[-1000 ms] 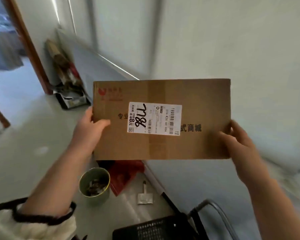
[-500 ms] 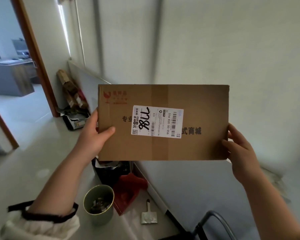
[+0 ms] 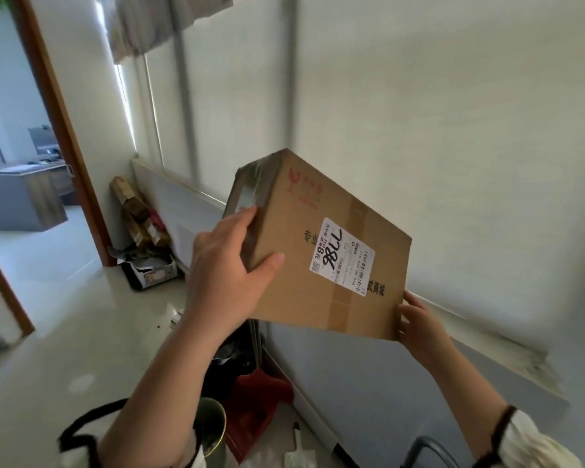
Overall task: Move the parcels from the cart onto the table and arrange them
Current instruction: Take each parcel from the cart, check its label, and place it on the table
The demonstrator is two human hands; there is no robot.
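A: The left hand grips the near, taped end of the cardboard parcel, thumb on the labelled face and fingers wrapped over the end panel.

B: And the right hand?

A: It clasps the lower right corner of the same parcel, fingers curled around the edge, so both hands carry it in the air in front of the pale wall.

B: Is it level?

A: No, tilted, with the far corner up and the right corner down. A white shipping label with black handwritten marks sits on the face turned toward the camera.

B: What is underneath?

A: Floor, with a red dustpan and a green cup below the left forearm. A curved metal cart handle shows at the bottom edge.
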